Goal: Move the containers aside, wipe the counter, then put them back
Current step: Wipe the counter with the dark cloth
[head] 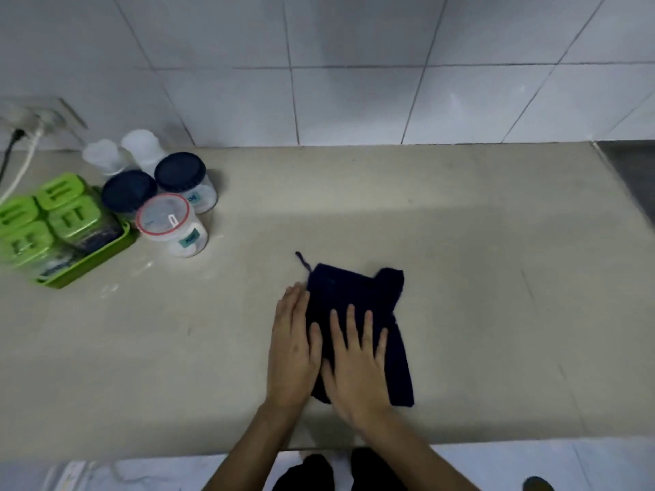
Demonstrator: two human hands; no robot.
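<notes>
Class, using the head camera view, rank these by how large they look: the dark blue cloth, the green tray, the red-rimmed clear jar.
1. Dark blue cloth, though it lies nearest the camera, which enlarges it.
2. Green tray, partly cut off at the left edge.
3. Red-rimmed clear jar, clearly smallest.

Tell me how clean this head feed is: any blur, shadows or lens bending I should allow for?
Head view: soft throughout, the jar labels unreadable; wide-angle bending curves the counter edges and tile lines; a broad shadow falls on the wall and the counter's far strip; the dark cloth shows almost no fold detail under the left hand and right hand; no harsh glare.
</notes>
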